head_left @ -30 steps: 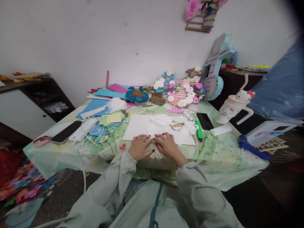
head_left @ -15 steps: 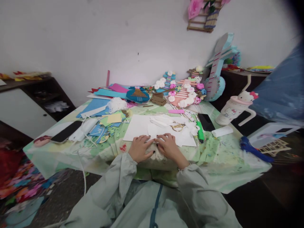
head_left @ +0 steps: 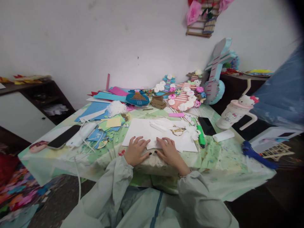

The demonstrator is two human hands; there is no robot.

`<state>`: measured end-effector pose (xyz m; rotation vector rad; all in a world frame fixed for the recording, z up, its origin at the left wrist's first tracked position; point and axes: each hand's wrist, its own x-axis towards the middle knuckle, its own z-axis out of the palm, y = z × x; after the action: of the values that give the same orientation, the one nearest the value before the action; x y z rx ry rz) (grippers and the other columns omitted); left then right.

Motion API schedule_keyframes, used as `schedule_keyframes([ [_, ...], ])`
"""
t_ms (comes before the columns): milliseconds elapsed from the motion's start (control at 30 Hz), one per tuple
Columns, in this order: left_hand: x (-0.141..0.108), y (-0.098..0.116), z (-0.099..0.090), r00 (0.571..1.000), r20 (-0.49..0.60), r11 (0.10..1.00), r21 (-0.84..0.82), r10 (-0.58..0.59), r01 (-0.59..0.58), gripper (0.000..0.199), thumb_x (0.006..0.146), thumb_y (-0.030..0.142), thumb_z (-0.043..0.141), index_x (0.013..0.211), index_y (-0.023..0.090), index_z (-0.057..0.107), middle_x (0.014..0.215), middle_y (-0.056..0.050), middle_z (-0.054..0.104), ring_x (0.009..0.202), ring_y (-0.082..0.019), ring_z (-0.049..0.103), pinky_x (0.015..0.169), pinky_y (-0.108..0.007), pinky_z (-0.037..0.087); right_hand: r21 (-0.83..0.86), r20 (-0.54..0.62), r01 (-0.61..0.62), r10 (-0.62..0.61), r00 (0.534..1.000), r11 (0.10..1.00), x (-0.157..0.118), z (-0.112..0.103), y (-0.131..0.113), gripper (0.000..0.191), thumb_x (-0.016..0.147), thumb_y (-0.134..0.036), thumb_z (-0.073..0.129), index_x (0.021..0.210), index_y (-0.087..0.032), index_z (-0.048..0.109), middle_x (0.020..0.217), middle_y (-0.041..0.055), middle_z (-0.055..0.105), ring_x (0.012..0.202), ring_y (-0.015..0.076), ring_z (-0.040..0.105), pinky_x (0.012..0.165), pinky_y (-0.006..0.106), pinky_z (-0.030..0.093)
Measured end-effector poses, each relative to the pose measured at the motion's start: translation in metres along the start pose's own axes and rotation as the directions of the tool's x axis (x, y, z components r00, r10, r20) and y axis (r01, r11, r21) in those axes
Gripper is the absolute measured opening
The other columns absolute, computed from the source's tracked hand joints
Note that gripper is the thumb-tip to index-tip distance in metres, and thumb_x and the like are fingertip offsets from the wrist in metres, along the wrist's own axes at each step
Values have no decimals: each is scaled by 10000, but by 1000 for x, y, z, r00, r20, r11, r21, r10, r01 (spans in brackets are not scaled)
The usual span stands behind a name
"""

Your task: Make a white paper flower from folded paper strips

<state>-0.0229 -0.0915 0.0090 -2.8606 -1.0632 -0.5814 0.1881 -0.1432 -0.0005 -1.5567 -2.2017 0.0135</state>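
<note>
White paper (head_left: 137, 128): lies under the gold scissors (head_left: 177, 130), probably steadied along its near edge by the left hand (head_left: 136, 152) and right hand (head_left: 169, 152), each grip loosely spread, with nothing clasped. Hemmed left of the scissors by coloured scraps (head_left: 111, 130), right of them by a green tube (head_left: 201, 138); roomier on the worktop (head_left: 231, 163) to their near right.

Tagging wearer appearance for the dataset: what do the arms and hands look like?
Long, loose, creased sleeves in pale grey-green. Left hand and right hand are ungloved, with dark thumbnails. A thin bracelet shows at the right wrist.
</note>
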Motion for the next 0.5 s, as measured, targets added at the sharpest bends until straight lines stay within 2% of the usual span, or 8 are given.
schedule_keyframes([
  [133, 7, -5, -5, 1000, -9, 999, 44, -30, 30, 475, 856, 454, 435, 1249, 192, 488, 1116, -102, 631, 1218, -300, 410, 1032, -528, 192, 43, -16, 18, -18, 1000, 999, -2, -3, 0, 457, 865, -316, 484, 1288, -154, 425, 1185, 125, 568, 1114, 286, 401, 938, 452, 321],
  [233, 8, 3, -1, 999, -37, 998, 54, -28, 30, 506, 834, 499, 447, 1216, 174, 519, 1229, -122, 569, 1239, -317, 384, 1037, -536, 189, 43, -22, 34, -33, 999, 999, -2, -2, 1, 435, 853, -304, 500, 1255, -146, 453, 1194, 131, 558, 1136, 287, 404, 959, 466, 323],
  [400, 5, 25, 14, 993, 3, 993, 4, 118, -118, 570, 839, 532, 418, 1271, 166, 483, 1266, -118, 546, 1255, -284, 384, 1071, -513, 147, 81, -46, 76, -72, 996, 994, -1, 6, 3, 477, 852, -246, 470, 1298, -97, 390, 1274, 174, 493, 1216, 255, 391, 1003, 434, 333],
  [500, 10, 27, 16, 999, 10, 999, 27, 47, -48, 586, 853, 524, 403, 1299, 147, 457, 1264, -126, 548, 1260, -299, 378, 1062, -528, 155, 91, -49, 59, -55, 997, 994, -2, 6, 3, 522, 836, -236, 482, 1323, -92, 360, 1274, 187, 491, 1190, 275, 419, 972, 459, 345],
])
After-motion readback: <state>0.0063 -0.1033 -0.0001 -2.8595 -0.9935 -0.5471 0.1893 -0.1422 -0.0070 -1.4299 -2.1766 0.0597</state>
